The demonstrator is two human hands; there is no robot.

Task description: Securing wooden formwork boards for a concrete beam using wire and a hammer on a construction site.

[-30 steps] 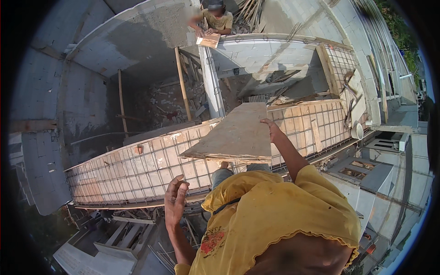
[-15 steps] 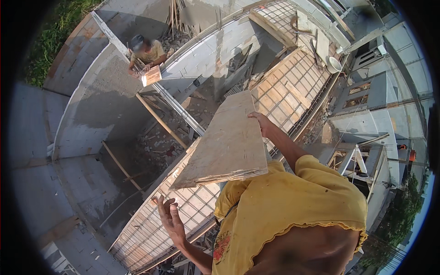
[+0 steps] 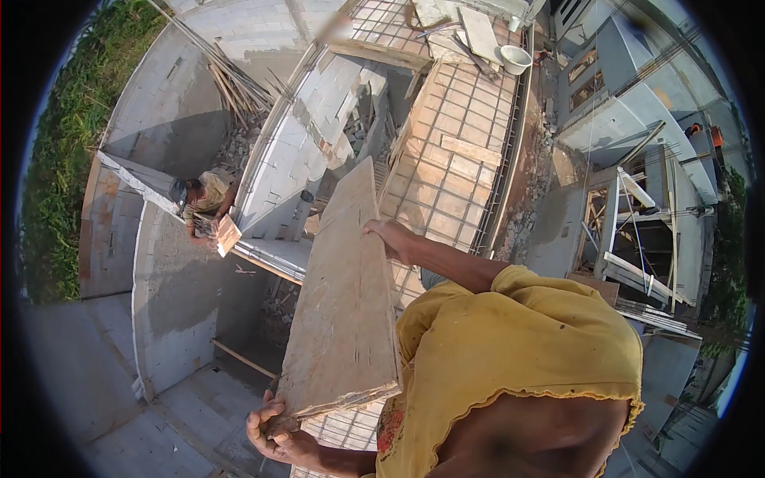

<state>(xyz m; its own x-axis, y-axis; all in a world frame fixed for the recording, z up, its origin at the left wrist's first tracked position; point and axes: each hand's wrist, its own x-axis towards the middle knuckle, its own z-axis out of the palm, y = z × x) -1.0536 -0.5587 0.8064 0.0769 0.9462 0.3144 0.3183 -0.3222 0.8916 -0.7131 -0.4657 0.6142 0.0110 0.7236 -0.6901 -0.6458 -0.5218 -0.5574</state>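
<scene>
A long, worn plywood board (image 3: pixel 343 303) slants across the middle of the view, its near end frayed into layers. Along its right long edge, my right hand (image 3: pixel 388 239) is closed, thumb on the upper face and the other fingers out of sight at the edge. My left hand (image 3: pixel 275 430) grips the near left corner, its fingers curled against the board. Below the board, a rebar grid (image 3: pixel 446 191) lies over wooden formwork panels, and part of it is covered by the board.
At the left, a co-worker (image 3: pixel 205 199) holds a small wooden piece (image 3: pixel 228 236) beside a block wall. A deep, walled opening (image 3: pixel 239 319) with rubble lies left of the formwork. A white bucket (image 3: pixel 516 59) and loose boards (image 3: pixel 478 36) rest at the far end.
My left hand has gone from open and apart to gripping the board's near corner. The board has turned more upright in view, and the whole view has shifted.
</scene>
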